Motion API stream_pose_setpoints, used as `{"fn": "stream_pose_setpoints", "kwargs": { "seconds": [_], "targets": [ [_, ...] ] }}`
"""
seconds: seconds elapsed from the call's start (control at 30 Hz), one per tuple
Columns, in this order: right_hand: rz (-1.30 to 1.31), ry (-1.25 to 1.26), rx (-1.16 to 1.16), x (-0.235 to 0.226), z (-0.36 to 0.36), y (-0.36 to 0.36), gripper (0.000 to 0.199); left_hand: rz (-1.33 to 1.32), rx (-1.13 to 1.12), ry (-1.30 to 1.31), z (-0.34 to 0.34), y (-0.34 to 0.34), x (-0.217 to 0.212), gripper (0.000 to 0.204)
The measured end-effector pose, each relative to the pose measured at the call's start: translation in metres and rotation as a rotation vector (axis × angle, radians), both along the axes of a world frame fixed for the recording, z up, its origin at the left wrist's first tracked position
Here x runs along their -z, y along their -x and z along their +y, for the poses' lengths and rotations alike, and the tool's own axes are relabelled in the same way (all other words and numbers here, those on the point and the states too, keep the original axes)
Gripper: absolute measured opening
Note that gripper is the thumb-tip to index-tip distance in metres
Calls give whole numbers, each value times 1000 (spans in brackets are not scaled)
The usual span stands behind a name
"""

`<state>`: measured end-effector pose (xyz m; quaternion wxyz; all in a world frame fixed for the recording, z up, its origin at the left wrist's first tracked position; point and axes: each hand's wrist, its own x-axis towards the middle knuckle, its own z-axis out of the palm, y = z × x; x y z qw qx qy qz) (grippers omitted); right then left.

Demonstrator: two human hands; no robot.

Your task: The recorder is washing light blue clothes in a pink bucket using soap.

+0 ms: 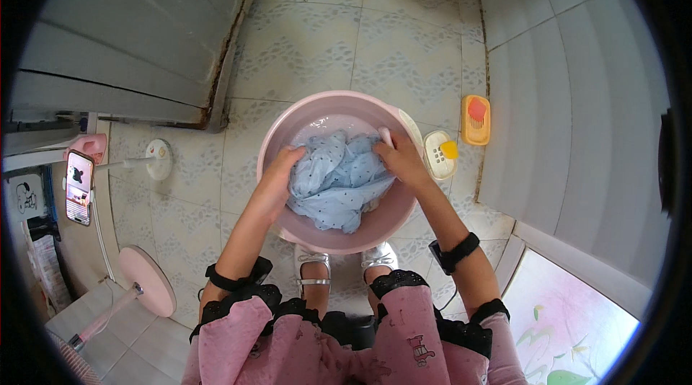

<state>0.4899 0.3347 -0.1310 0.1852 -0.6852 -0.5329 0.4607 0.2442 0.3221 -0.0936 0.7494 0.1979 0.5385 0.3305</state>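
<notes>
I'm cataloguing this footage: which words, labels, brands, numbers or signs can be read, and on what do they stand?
None can be read clearly.
Phone screen: fine detail, too small to read.
Cartoon panel at far left: any lettering is too small.
Printed sheet below it: too blurred.
Pink washbasin and light-blue dotted cloth: no lettering shows.
</notes>
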Motion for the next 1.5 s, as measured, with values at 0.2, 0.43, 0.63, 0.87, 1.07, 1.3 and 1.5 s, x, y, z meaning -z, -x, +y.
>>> {"fn": "stream_pose_setpoints", "kwargs": {
  "seconds": [0.2, 0.43, 0.63, 0.87, 1.07, 1.3, 1.5],
  "targets": [
    [806, 518, 137, -68, 0, 43, 16, -76, -70, 185, 1, -39, -11, 41],
    [75, -288, -164, -57, -14, 71, 42, -459, -193, 393, -9, -45, 19, 35],
    [-336, -444, -247, -49, -48, 79, 68, -437, -266, 475, -5, -47, 36, 35],
    [-344, -207, -52, -5, -25, 60, 64, -290, -199, 499, -23, -73, 30, 38],
    [-140, -78, -149, -3, -66, 57, 65, -301, -78, 442, -16, -58, 30, 40],
    [732, 398, 271, 10, -43, 49, 67, -293, -90, 457, -19, -70, 27, 39],
    [522, 349, 340, 25, -21, 25, 44, -254, -165, 310, -17, -39, 29, 36]
  ]
}}
